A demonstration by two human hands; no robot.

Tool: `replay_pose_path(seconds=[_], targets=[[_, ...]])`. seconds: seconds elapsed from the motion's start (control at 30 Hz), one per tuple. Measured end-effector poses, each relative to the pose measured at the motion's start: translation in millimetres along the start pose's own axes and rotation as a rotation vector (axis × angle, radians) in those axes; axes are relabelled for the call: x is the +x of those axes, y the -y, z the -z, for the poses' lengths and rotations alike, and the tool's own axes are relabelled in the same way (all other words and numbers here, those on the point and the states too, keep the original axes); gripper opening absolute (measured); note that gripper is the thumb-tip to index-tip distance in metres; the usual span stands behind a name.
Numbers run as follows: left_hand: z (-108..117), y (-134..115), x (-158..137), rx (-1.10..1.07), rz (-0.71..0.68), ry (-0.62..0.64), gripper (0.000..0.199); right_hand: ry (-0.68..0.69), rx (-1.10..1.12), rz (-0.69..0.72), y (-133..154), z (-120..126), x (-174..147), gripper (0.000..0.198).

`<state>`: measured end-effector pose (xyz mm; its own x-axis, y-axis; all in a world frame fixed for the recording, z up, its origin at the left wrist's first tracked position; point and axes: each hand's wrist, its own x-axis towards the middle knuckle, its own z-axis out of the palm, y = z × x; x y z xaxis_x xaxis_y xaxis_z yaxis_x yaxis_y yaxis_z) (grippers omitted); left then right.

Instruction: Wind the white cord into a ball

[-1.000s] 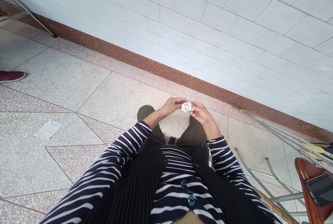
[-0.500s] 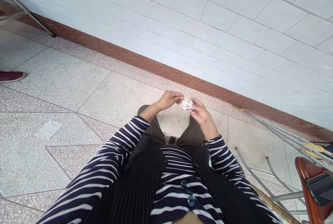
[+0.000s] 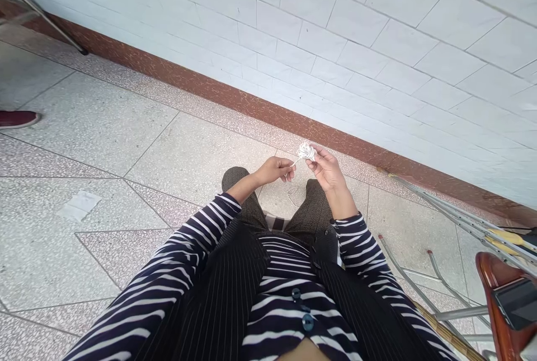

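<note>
In front of my knees, my right hand (image 3: pixel 328 169) grips a small white bundle of cord (image 3: pixel 306 151) between thumb and fingers. A short taut length of the cord runs from the bundle down to my left hand (image 3: pixel 277 170), whose thumb and forefinger pinch it. The two hands are a little apart, the right one slightly higher in the picture. Below them, a thin pale strand (image 3: pixel 292 197) shows between my knees, loosely curved; I cannot tell whether it hangs or lies on the floor.
Ahead stands a white tiled wall (image 3: pixel 319 42) with a reddish-brown skirting (image 3: pixel 201 90). To the right are metal crutches (image 3: pixel 444 207) and a brown wooden seat (image 3: pixel 489 277) with a phone (image 3: pixel 518 302) on it. On the left lie a white paper (image 3: pixel 80 205) and a person's dark red shoe (image 3: pixel 19 119).
My right hand has risen slightly and turned with the bundle. My left hand has shifted down and left, so a length of cord now stretches between the hands.
</note>
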<state>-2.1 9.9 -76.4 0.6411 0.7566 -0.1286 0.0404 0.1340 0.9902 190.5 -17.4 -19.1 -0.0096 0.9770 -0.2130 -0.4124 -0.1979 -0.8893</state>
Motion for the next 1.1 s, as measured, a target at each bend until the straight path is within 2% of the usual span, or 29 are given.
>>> replay_pose_path(seconds=[0.2, 0.5, 0.6, 0.67, 0.73, 0.8, 0.87, 0.93, 0.97, 1.03, 1.1], targets=[[7.5, 12.2, -1.9, -0.070, 0.062, 0.001, 0.022, -0.029, -0.013, -0.019, 4.8, -1.9, -6.9, 0.027], [21.8, 43.6, -10.5, 0.075, 0.163, -0.013, 0.016, 0.056, 0.057, 0.069, 31.5, 1.0, -15.7, 0.024], [35.7, 54.2, -11.8, 0.198, 0.198, -0.098, 0.015, 0.061, 0.088, 0.123, 45.6, -0.3, -20.9, 0.025], [54.8, 54.4, -6.8, 0.278, 0.203, -0.174, 0.014, 0.051, 0.105, 0.156, 53.5, -1.2, -25.4, 0.023], [79.6, 46.5, 2.9, 0.382, 0.175, -0.274, 0.013, 0.034, 0.085, 0.170, 58.6, -2.2, -29.9, 0.022], [102.4, 31.4, 14.9, 0.524, 0.130, -0.426, 0.012, 0.008, 0.033, 0.156, 59.9, -3.5, -32.9, 0.022], [112.6, 13.0, 25.8, 0.613, 0.079, -0.562, 0.021, -0.013, -0.004, 0.130, 56.5, -5.4, -33.2, 0.024], [103.0, -3.8, 32.6, 0.624, 0.001, -0.572, 0.037, -0.021, 0.001, 0.112, 49.1, -7.5, -30.5, 0.025], [90.5, -10.5, 34.1, 0.592, -0.041, -0.529, 0.042, -0.021, 0.010, 0.103, 44.5, -8.4, -28.2, 0.025], [54.7, -19.9, 33.9, 0.436, -0.117, -0.405, 0.045, -0.025, 0.012, 0.079, 34.7, -9.6, -22.8, 0.026], [14.0, -24.4, 31.4, 0.170, -0.180, -0.236, 0.048, -0.030, -0.012, 0.048, 26.0, -9.3, -17.7, 0.027]])
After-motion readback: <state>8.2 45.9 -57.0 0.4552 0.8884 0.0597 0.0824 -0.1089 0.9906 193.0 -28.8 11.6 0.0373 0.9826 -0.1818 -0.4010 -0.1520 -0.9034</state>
